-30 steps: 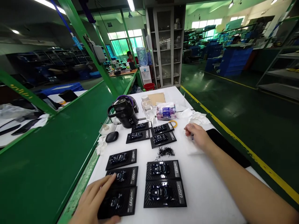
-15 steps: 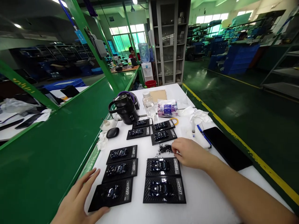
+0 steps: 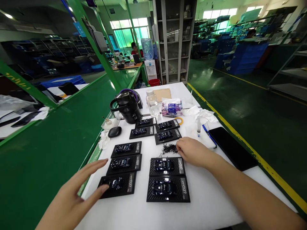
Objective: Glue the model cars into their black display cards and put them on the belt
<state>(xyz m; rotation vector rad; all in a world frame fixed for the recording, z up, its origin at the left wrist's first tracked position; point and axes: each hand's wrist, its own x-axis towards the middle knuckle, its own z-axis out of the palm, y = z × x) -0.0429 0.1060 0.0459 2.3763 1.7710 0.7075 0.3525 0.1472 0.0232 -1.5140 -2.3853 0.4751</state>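
Several black carbon-pattern plaques, each bearing a small dark model car, lie in rows on a white table (image 3: pixel 216 191). My left hand (image 3: pixel 74 191) hovers open at the table's left edge, its thumb touching the nearest left plaque (image 3: pixel 117 184). My right hand (image 3: pixel 192 151) rests on the table with curled fingers beside a small heap of black bits (image 3: pixel 169 148), just above the right plaque (image 3: pixel 166 166). Nothing that I can make out sits in its fingers. Another plaque (image 3: pixel 168 189) lies nearest me on the right.
A black kettle (image 3: pixel 127 108), a clear bottle (image 3: pixel 152 103), a wrapped packet (image 3: pixel 171 108) and crumpled tissue (image 3: pixel 203 116) stand at the far end. A blue pen (image 3: pixel 208 134) and a black phone (image 3: pixel 230 147) lie right. A green conveyor (image 3: pixel 48 153) runs along the left.
My right hand left the pen at the right and came to the heap of black bits. My left hand lifted off the left plaques and drew back, fingers spread.
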